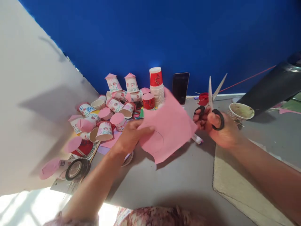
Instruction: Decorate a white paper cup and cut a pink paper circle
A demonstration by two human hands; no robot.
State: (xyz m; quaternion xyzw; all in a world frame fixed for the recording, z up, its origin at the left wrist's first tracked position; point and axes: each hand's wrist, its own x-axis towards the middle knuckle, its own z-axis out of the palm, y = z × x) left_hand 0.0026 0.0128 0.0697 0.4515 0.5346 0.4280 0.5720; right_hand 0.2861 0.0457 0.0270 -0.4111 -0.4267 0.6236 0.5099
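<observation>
Between thumb and fingers, my left hand [131, 136] grips a sheet of pink paper [171, 125] by its left side. A thin drawn curve, part of a circle, shows on the sheet near my thumb. The sheet's edges are cut unevenly, and it is held above the grey table. My right hand [217, 125] holds scissors [213, 99] by their black handles. Their blades are spread apart and point up, away from the paper. The sheet's right corner comes close to my right fingers; whether they touch I cannot tell.
Decorated paper cups [104, 130] with pink tops crowd the left. Behind the sheet rises a cup stack [157, 91]. A phone [180, 88] leans on the blue wall [164, 34]. Rolls of black tape [76, 169] lie front left. At right are another cup [241, 112] and a dark cylinder [275, 84].
</observation>
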